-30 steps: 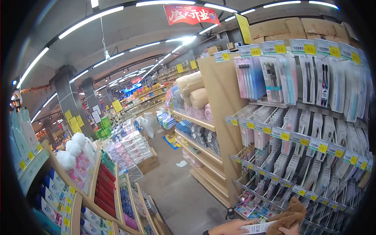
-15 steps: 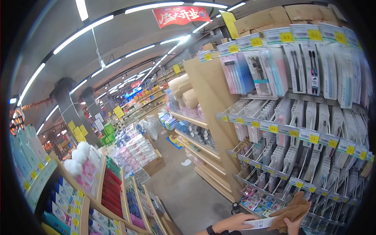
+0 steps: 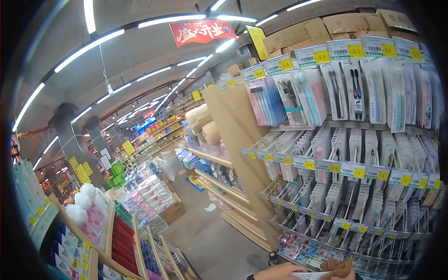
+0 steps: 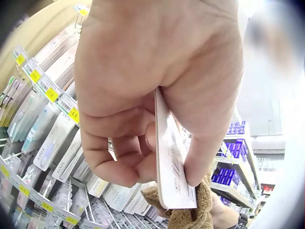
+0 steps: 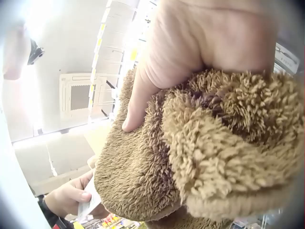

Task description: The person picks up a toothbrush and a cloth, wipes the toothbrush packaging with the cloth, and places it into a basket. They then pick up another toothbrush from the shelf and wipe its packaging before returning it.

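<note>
In the left wrist view my left hand (image 4: 157,71) pinches a flat white card (image 4: 174,162) printed with a barcode between thumb and curled fingers. Brown fluffy cloth (image 4: 190,214) lies just beyond the card's lower end. My right hand (image 5: 205,43) grips that cloth (image 5: 138,167) in the right wrist view, its thumb pressed along the pile and its other fingers hidden. At the head view's bottom edge, the left hand (image 3: 279,271) and the white card (image 3: 309,276) are beside the brown cloth (image 3: 338,268), partly cut off by the frame.
Racks of packaged toothbrushes (image 3: 354,168) stand close on the right, with price-tag rails jutting out. A wooden shelf end (image 3: 240,140) is beside them. Shelves of tubes and red packs (image 3: 125,233) line the left. Between them runs the aisle floor (image 3: 200,233), with stacked packs (image 3: 154,193) farther off.
The head view has shifted, so the racks appear farther left. Both hands, the card and the cloth now sit lower at the frame's bottom edge, still held.
</note>
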Motion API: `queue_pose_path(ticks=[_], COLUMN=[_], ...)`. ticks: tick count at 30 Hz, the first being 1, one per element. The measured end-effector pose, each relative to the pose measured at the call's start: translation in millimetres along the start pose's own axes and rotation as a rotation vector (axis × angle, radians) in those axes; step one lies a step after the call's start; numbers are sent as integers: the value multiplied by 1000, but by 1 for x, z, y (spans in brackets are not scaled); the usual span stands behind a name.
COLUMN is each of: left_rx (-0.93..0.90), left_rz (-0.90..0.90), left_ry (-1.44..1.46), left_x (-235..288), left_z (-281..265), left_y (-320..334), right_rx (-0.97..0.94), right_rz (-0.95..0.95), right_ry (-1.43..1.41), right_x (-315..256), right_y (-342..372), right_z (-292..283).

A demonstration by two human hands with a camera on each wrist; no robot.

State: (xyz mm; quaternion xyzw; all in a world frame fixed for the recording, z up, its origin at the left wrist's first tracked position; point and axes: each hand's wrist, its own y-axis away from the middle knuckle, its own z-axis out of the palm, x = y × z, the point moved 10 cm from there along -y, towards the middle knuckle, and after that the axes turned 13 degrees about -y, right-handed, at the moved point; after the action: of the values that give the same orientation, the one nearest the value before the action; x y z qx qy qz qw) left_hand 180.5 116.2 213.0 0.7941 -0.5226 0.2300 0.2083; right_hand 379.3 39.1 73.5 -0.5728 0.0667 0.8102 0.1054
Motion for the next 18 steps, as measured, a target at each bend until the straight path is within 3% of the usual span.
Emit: queue_pose_path(ticks=[5,9,10,11,14,16,18], left_rx=[16,51,149,248,347,450,554], left_rz=[-68,-161,-84,-7,-149,-279,-274], left_ry=[150,137,173,208,247,323,345], left_x=[0,-33,-44,-46,-78,-91,-93], left_z=[-5,0,-2,-10,-8,-15,-21], left_y=[-2,3,4,7,15,24,35], right_rx=[59,273,350,346,330,189,75], right_rz=[-55,-23,-26,-23,24,19,79], right_ry=[134,207,238,236,272,402,264], right_x=[-2,-16,-26,-31,-28,-17,-13], right_y=[-7,-10,-8,-10,-15,-27,-35], right_z=[-25,-36,-37,-33,-30,-17,4])
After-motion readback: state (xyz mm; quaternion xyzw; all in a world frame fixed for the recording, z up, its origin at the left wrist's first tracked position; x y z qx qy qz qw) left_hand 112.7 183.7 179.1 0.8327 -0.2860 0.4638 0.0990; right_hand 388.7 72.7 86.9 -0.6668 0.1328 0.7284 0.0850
